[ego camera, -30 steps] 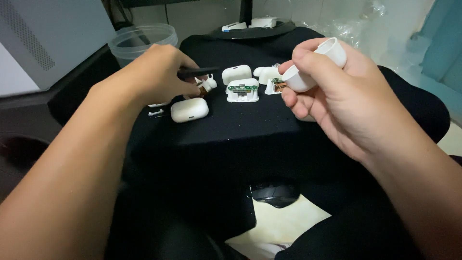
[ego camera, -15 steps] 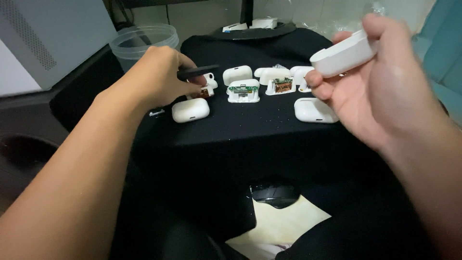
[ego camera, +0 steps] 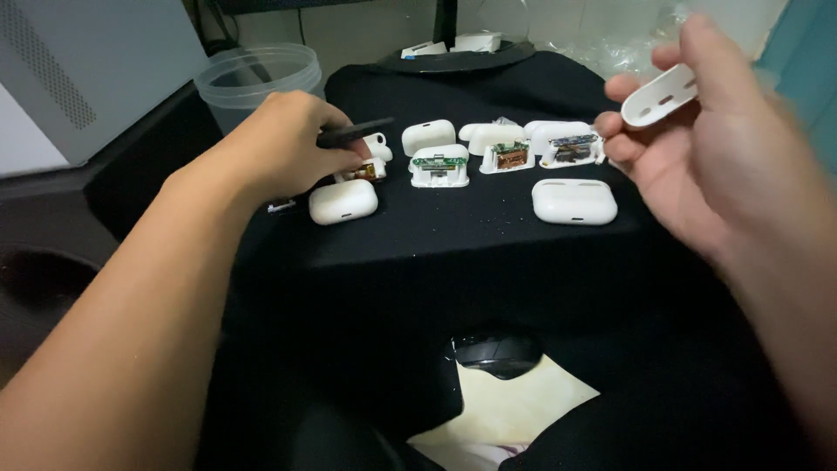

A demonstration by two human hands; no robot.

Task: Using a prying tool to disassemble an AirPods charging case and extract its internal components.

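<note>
Across the middle of the view a black cloth (ego camera: 488,253) covers the work surface, and a grey box (ego camera: 78,78) stands at the far left with a clear plastic tub (ego camera: 253,74) beside it. Over the cloth's left part the left hand (ego camera: 279,144) is closed around a thin black tool (ego camera: 353,133), whose tip points toward the row of parts. At the right, raised above the cloth, the right hand (ego camera: 706,148) pinches a white shell piece with two slots (ego camera: 658,96) between thumb and fingers. On the cloth lie two closed white earbud cases, one (ego camera: 343,201) just below the left hand and another (ego camera: 574,201) farther right. Behind them runs a row of opened white case halves with bare circuit boards (ego camera: 506,148), close together. Near the bottom, a dark computer mouse (ego camera: 497,353) sits on a pale pad (ego camera: 514,410).
</note>
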